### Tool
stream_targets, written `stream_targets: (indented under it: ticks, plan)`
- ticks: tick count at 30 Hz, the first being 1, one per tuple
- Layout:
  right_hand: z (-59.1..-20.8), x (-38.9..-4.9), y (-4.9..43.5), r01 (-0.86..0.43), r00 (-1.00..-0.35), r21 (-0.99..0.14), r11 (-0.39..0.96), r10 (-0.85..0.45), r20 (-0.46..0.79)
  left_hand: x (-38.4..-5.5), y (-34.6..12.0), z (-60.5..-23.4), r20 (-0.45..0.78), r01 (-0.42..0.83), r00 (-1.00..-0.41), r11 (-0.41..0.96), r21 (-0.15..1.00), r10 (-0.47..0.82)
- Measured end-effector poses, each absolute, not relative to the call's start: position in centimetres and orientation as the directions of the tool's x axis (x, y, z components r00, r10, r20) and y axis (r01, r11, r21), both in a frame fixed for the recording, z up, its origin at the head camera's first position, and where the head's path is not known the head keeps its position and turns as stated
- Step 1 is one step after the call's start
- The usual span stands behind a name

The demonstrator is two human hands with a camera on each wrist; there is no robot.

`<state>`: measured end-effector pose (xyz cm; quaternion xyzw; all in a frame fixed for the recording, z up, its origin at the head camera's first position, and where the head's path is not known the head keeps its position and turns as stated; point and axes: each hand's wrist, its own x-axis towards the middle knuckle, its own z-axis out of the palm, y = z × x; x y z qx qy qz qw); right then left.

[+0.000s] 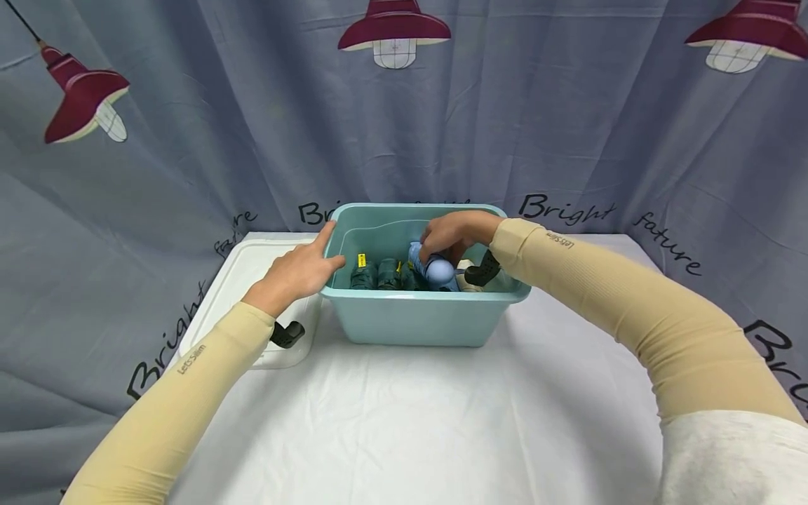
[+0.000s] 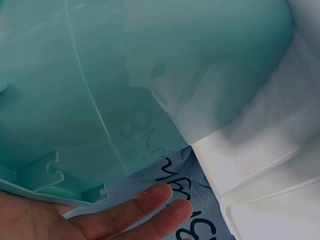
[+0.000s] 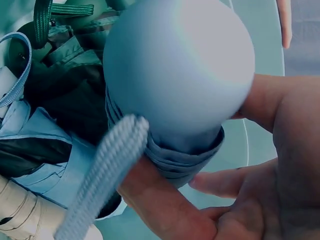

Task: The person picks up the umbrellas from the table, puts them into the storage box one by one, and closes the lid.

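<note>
A light blue folded umbrella (image 1: 440, 271) with a round knob handle is held by my right hand (image 1: 457, 235) inside a teal plastic bin (image 1: 416, 319). In the right wrist view, fingers and thumb curl round its wrapped fabric just below the knob (image 3: 180, 60), and a woven strap (image 3: 102, 180) hangs in front. My left hand (image 1: 297, 273) rests at the bin's left rim, two fingers extended along the outer wall in the left wrist view. Dark green folded umbrellas (image 1: 388, 275), some with yellow tags, stand in the bin's left part. Another blue umbrella (image 3: 45, 150) and a beige one (image 3: 30, 212) lie close by.
A white lid (image 1: 221, 301) lies on the table left of the bin, partly under my left forearm. White cloth (image 1: 404, 428) covers the table. A grey-blue curtain (image 1: 284, 126) with printed lamps and lettering hangs behind and at the sides.
</note>
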<state>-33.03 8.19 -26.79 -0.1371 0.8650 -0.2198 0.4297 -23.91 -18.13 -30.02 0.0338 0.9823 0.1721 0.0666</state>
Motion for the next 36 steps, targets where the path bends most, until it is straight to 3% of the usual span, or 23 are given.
stream_targets:
  ticks: [20, 36]
  plan:
    - [-26.8, -32.6, 7.6, 0.017, -0.474, -0.535, 0.845, -0.465, -0.748, -23.8, -18.1, -29.7, -0.117, 0.048, -0.989, 0.936, 0.35, 0.095]
    - [-26.2, -32.5, 9.5, -0.128, -0.563, -0.488, 0.863, -0.469, -0.681, -23.7, -18.0, -30.2, -0.109, 0.051, -0.989, 0.927, 0.371, 0.098]
